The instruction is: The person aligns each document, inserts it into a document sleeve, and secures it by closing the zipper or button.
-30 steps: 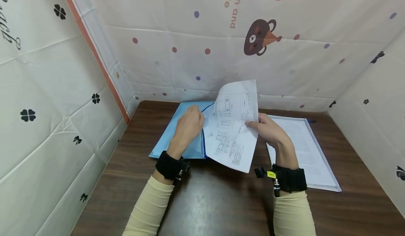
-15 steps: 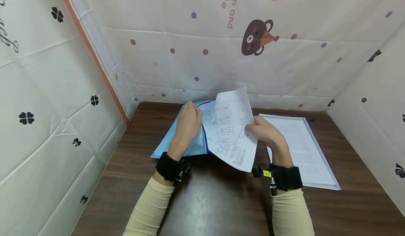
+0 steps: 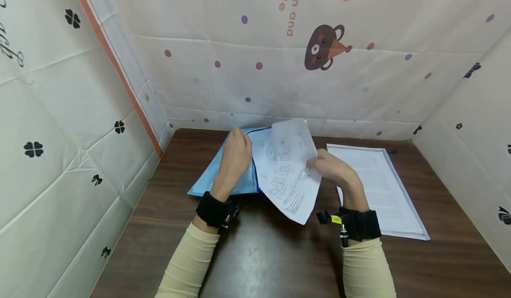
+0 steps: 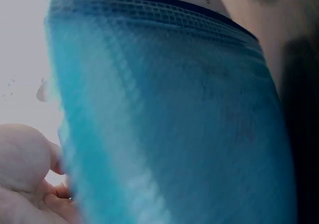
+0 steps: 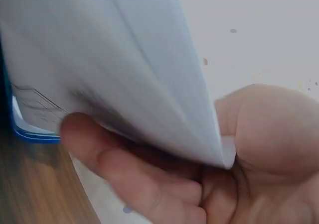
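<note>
A light blue zip document pouch [image 3: 211, 174] with a dark blue zip edge lies toward the back of the table, its mouth facing right. My left hand [image 3: 234, 154] grips the pouch near its upper edge; in the left wrist view the blue mesh pouch [image 4: 174, 114] bulges across most of the frame. Several printed sheets with line drawings [image 3: 289, 174] reach partly into the mouth. My right hand [image 3: 333, 167] pinches their right edge, thumb on top. In the right wrist view the fingers [image 5: 134, 179] curl under the bent sheets [image 5: 124, 59].
To the right lies a clear-edged document sleeve [image 3: 383, 191] with a printed page. A dark blue pen-like object [image 3: 391, 152] sits by its far corner. The brown wooden table [image 3: 255, 253] meets a printed cloth wall [image 3: 223, 85] at the back and sides.
The sheets have moved left and lower, farther into the pouch mouth, and curve more. My right hand has shifted slightly left with them. My left hand keeps its grip on the pouch.
</note>
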Available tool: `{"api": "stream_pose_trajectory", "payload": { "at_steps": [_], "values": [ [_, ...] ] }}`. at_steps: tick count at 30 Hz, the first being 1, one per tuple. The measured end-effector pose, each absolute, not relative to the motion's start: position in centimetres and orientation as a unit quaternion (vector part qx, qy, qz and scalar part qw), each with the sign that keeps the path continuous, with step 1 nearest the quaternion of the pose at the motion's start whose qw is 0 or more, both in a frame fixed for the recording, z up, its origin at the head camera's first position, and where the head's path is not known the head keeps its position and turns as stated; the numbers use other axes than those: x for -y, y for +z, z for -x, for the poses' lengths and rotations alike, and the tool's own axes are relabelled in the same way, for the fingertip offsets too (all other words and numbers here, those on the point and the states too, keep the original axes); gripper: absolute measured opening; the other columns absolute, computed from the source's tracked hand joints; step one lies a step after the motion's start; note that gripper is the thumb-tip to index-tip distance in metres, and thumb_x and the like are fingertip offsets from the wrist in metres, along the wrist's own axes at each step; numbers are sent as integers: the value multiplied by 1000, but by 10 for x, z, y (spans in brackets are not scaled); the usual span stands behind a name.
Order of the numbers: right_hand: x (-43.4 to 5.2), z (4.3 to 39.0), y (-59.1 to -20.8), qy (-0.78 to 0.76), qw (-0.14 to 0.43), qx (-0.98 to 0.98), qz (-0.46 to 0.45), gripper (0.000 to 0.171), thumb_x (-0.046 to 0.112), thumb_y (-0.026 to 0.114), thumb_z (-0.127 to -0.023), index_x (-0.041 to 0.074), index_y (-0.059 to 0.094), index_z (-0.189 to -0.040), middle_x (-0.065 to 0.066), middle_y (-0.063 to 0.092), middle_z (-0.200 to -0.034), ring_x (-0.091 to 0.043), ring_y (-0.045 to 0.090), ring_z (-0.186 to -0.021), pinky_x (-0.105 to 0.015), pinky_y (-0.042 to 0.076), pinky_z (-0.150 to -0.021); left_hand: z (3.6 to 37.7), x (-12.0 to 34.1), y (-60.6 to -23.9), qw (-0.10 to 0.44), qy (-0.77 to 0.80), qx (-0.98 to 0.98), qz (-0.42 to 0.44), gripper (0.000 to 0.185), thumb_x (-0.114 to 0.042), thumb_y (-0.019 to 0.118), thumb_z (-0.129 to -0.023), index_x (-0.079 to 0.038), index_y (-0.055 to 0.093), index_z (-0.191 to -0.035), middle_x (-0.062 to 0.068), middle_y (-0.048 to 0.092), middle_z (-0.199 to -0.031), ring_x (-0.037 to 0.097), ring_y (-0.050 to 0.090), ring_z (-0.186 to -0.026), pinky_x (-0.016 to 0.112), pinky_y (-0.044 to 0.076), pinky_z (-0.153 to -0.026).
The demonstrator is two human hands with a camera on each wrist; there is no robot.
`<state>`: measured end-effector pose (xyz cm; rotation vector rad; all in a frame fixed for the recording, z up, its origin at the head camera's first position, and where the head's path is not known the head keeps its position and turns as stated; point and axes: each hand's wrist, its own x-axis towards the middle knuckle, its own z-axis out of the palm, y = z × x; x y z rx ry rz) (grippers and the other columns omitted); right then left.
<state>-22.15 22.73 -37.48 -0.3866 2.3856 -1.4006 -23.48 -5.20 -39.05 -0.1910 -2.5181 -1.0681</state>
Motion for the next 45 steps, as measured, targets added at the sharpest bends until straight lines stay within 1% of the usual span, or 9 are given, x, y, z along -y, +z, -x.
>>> {"api": "stream_pose_trajectory", "payload": {
  "at_steps": [4,9,13,18,25,32,36,39,45],
  "values": [
    [-228,222,-377,-469,199,-844,165,35,0,43,-101,-12,69,-122,-20,78,-101,-32,79,-81,-36,61,-71,234,52,-391,194,-391,897,70,20,-14,37,-115,1,47,-108,13,47,-93,24,48,-73,34,44,-61],
    [-229,223,-378,-456,217,-838,205,33,10,49,-109,-7,67,-131,-18,78,-108,-31,79,-86,-37,60,-79,235,52,-391,201,-388,897,71,19,-14,37,-114,2,47,-108,13,47,-92,24,49,-72,34,44,-59],
    [-227,225,-379,-467,188,-844,185,38,22,50,-113,-4,62,-138,-18,78,-109,-32,79,-86,-39,61,-80,235,53,-391,197,-377,901,80,22,-16,36,-114,2,50,-110,12,48,-92,24,51,-74,33,45,-60],
    [-223,228,-381,-510,149,-835,146,39,10,44,-111,-9,56,-142,-26,75,-111,-35,79,-83,-42,63,-70,234,53,-389,195,-352,911,91,20,-17,41,-113,-2,51,-105,9,50,-88,23,54,-66,33,44,-53],
    [-227,232,-385,-540,139,-821,121,43,2,39,-107,-12,49,-147,-35,68,-121,-37,78,-84,-46,64,-69,228,53,-384,184,-302,930,95,21,-20,45,-113,-5,53,-101,7,52,-83,21,53,-56,32,41,-47],
    [-233,230,-385,-532,132,-832,84,45,0,40,-103,-16,49,-144,-36,66,-121,-34,78,-82,-41,64,-69,224,52,-382,163,-257,945,117,22,-15,50,-112,4,53,-122,7,55,-77,19,55,-59,30,42,-49],
    [-232,232,-386,-558,129,-814,98,44,3,39,-107,-13,49,-146,-35,68,-116,-36,78,-80,-47,64,-67,220,52,-383,144,-225,954,138,22,-7,54,-106,6,56,-124,8,55,-70,19,51,-54,29,38,-47],
    [-230,232,-387,-579,121,-797,118,42,8,40,-111,-9,49,-148,-34,69,-114,-39,78,-80,-51,63,-66,218,50,-383,108,-209,959,160,29,-6,56,-105,8,59,-131,8,59,-74,17,52,-57,27,38,-49],
    [-227,233,-389,-565,113,-807,130,43,11,44,-112,-8,47,-151,-31,70,-112,-37,78,-81,-49,64,-67,218,47,-382,57,-211,955,198,45,-11,50,-110,6,45,-151,8,61,-81,17,54,-58,27,38,-50]
  ]
}}
